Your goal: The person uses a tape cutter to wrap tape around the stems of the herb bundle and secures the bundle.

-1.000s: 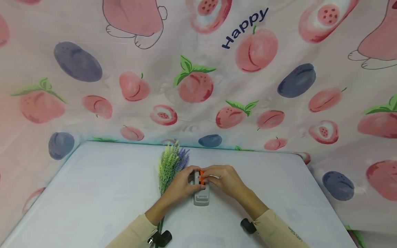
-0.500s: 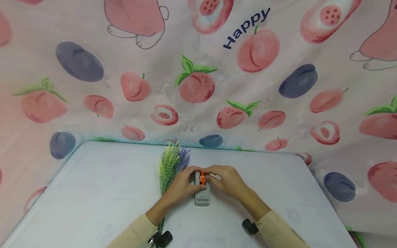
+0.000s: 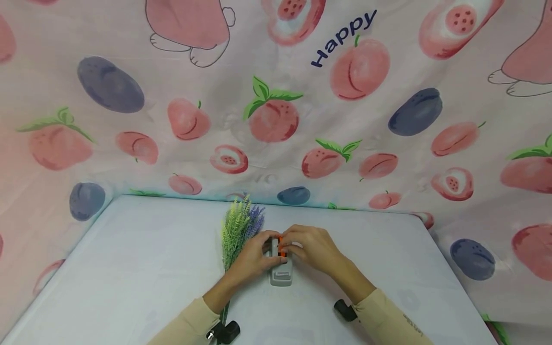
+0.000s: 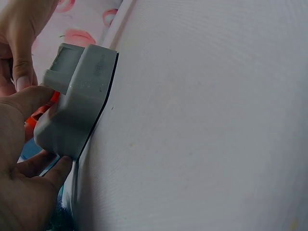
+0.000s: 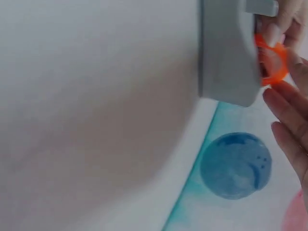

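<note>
A grey tape dispenser (image 3: pixel 281 278) stands on the white table in the head view, long side pointing toward me. My left hand (image 3: pixel 253 255) grips it from the left, thumb on the near part and fingers at the far end. In its top slot sits an orange tape wheel (image 5: pixel 283 71), partly covered by fingers. My right hand (image 3: pixel 316 247) pinches this wheel from the right, with thumb and fingertips at its rim in the right wrist view. The dispenser's smooth grey side (image 4: pixel 89 103) shows in the left wrist view. Whether tape is on the wheel is hard to tell.
A bunch of artificial lavender (image 3: pixel 235 230), yellow-green and purple, lies just left of the dispenser, its stems passing under my left forearm. Behind the white table (image 3: pixel 151 268) hangs a fruit-print cloth (image 3: pixel 276 165). Each wrist carries a small black camera.
My right hand has shifted slightly, its knuckles a little higher and fingers more bent at the orange wheel. The left hand and the dispenser stay in place.
</note>
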### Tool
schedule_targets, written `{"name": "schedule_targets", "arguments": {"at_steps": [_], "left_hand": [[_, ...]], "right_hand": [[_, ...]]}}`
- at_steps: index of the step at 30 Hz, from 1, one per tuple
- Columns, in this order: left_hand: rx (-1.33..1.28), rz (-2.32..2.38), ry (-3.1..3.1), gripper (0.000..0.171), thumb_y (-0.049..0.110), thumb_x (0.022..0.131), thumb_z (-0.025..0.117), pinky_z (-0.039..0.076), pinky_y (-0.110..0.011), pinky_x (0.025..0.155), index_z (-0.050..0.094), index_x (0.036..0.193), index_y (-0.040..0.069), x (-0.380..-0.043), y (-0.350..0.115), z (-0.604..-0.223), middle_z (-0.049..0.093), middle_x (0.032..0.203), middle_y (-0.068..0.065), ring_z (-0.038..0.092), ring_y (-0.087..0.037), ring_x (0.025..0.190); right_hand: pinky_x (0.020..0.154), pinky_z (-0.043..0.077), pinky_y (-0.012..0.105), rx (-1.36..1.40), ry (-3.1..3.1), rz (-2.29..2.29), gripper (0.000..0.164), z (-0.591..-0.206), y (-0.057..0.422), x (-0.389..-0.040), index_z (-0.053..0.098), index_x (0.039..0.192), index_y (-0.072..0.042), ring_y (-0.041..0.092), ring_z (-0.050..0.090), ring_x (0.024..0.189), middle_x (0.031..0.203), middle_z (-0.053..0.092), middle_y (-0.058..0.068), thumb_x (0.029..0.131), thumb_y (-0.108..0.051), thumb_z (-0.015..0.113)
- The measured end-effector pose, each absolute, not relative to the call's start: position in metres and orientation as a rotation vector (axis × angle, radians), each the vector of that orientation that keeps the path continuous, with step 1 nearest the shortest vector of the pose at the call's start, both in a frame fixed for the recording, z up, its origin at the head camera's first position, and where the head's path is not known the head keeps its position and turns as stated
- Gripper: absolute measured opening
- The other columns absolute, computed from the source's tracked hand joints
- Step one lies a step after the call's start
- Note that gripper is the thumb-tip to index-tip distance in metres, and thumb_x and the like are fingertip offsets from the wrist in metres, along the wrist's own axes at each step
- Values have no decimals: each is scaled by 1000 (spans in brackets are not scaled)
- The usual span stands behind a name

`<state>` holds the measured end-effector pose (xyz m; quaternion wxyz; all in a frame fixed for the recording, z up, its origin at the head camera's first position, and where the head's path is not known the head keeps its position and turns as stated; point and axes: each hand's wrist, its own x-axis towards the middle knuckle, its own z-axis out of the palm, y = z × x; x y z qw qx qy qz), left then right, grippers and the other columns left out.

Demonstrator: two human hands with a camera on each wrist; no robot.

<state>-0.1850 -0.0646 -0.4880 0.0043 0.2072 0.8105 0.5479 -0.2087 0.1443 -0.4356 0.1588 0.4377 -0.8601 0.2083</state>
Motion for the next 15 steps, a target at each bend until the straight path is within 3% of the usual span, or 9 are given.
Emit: {"name": "schedule_targets", "arguments": {"at_steps": [5, 12, 15], "left_hand": [[655, 1730, 2547, 51, 23, 85, 85, 53, -46, 98, 63, 129, 12, -185, -64, -487, 66, 124, -6, 64, -22, 115], [645, 1742, 2543, 50, 22, 84, 86, 53, -46, 98, 63, 128, 13, -184, -64, -486, 66, 123, -4, 64, -20, 113], [646, 1728, 2555, 51, 23, 84, 86, 53, -46, 96, 63, 128, 14, -184, -64, -486, 66, 122, -3, 63, -20, 110]], "right_hand": [[65, 55, 24, 1207, -2539, 535, 12, -427, 141, -208, 79, 91, -28, 3, 69, 84, 97, 74, -16, 84, -20, 85], [61, 51, 25, 1158, -2606, 527, 11, -424, 138, -208, 76, 92, -27, 9, 68, 79, 95, 71, -15, 85, -23, 84], [62, 50, 24, 1156, -2628, 481, 9, -422, 136, -209, 73, 90, -26, 6, 64, 77, 96, 67, -15, 88, -23, 81]]}}
